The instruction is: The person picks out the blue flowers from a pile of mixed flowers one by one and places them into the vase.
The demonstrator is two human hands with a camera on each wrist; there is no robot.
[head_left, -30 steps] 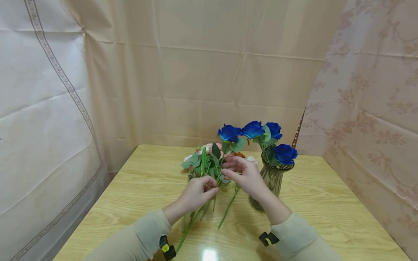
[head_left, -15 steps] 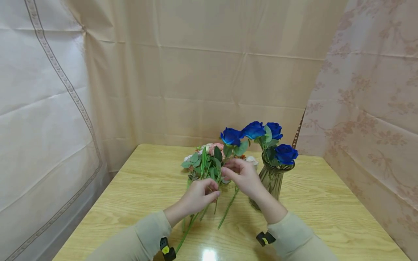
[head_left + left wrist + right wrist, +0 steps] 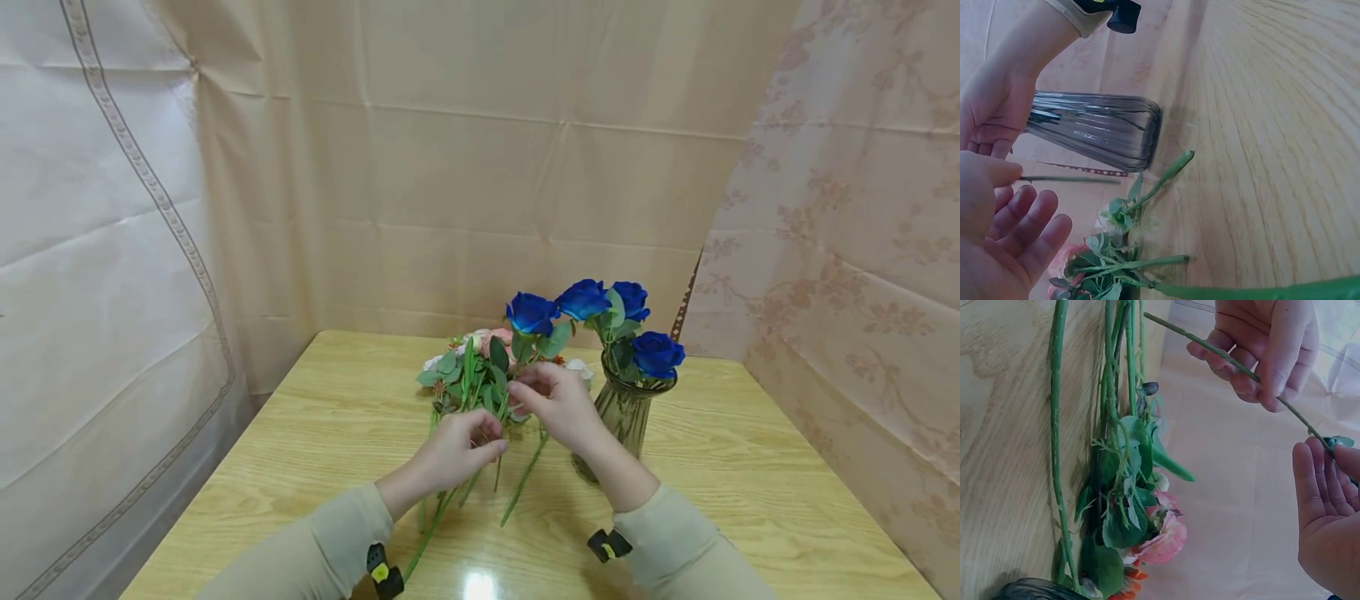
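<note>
A blue rose (image 3: 532,313) is held up over the table between both hands. Low on its thin green stem (image 3: 1204,347), my left hand (image 3: 453,450) pinches it between thumb and index finger. Higher up, close under the leaves, my right hand (image 3: 562,408) pinches the same stem with thumb and fingertips. The stem slants in the right wrist view, its cut end free beyond the left hand. Right of the hands stands a ribbed, smoky glass vase (image 3: 633,421) with three blue roses (image 3: 656,355) in it, partly hidden by my right forearm.
Behind and below the hands lies a pile of flowers with green leaves (image 3: 447,372), pink blooms (image 3: 1163,540) and an orange bloom (image 3: 1132,584). Loose stems (image 3: 525,479) point towards the front of the wooden table (image 3: 300,467). Beige curtains (image 3: 465,192) surround the table.
The held blue rose has shifted slightly right and down since the first frame. My right hand has closed in on the stem under its leaves; the left hand has barely moved.
</note>
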